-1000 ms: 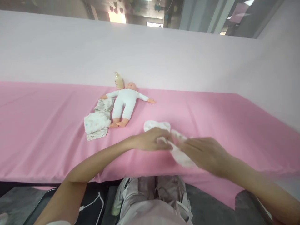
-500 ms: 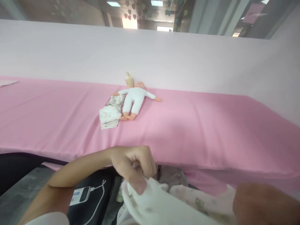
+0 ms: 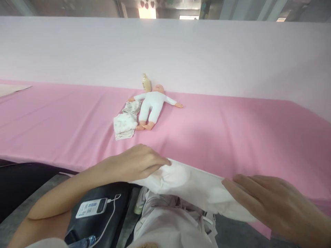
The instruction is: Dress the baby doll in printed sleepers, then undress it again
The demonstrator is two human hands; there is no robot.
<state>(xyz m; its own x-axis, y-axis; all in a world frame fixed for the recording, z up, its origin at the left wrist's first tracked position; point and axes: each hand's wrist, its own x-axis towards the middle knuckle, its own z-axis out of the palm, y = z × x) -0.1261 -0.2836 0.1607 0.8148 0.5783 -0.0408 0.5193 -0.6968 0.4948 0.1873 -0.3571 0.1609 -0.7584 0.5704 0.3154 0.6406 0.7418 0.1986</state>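
A white cloth is stretched between my hands at the near edge of the pink-covered table, its top edge nearly straight. My left hand pinches it near its left end, thumb below and fingers on top. At the right end, my right hand holds the cloth with its fingers fairly straight; the grip underneath is hidden. Beyond them a baby doll in a white suit lies on its back, arms spread. Folded pale printed cloths lie beside the doll's legs.
A yellowish pump bottle stands by the doll's head, close to the white wall. The pink cover spans the table. At lower left, a white device with a cable rests on a black seat.
Both hands have risen toward the table edge, and the bunched cloth is now spread out between them. My view has tilted down slightly. The doll, bottle and folded cloths stay put.
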